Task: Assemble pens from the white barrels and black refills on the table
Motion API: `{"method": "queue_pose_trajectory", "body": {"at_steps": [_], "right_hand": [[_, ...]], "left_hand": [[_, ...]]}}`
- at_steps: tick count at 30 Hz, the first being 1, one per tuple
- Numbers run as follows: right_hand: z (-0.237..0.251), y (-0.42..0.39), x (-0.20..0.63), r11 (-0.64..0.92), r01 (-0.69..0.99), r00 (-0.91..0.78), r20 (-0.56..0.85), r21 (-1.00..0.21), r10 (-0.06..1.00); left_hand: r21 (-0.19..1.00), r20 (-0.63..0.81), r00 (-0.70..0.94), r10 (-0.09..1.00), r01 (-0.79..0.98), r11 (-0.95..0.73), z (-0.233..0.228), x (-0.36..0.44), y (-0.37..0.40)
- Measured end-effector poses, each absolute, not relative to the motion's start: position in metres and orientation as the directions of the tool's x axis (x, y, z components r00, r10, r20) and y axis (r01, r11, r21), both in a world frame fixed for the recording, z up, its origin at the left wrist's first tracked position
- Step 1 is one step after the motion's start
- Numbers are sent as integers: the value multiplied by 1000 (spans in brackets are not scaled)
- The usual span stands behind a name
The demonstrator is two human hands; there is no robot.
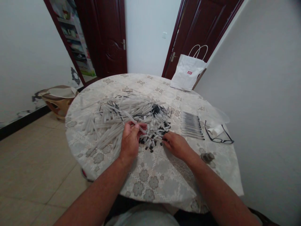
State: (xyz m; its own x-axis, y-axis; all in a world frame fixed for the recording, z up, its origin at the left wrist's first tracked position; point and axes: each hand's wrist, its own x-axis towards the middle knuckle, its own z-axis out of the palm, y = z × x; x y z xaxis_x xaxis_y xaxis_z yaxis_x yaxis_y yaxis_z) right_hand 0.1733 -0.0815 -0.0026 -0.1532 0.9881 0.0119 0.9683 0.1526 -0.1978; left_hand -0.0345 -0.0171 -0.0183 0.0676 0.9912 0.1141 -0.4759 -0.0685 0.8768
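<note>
Head view: left hand grips pen barrel; right hand touches small caps.

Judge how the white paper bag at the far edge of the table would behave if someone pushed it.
The white paper bag stands leaning against the wall, so a push would probably tip it. Its thin paper sides look light and likely to crumple. On the tablecloth it may drag rather than slide.
</note>
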Motion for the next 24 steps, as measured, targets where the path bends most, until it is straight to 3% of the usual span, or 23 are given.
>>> {"method": "queue_pose_trajectory", "body": {"at_steps": [16,24], "right_hand": [[-4,-61,138,264,924,-215,197,-275,957],[-5,-34,167,81,961,-14,247,-264,969]], "left_hand": [[876,141,-102,985,-451,-172,-15,-38,-15],[935,103,-50,993,-335,-114,-16,-38,-16]]}}
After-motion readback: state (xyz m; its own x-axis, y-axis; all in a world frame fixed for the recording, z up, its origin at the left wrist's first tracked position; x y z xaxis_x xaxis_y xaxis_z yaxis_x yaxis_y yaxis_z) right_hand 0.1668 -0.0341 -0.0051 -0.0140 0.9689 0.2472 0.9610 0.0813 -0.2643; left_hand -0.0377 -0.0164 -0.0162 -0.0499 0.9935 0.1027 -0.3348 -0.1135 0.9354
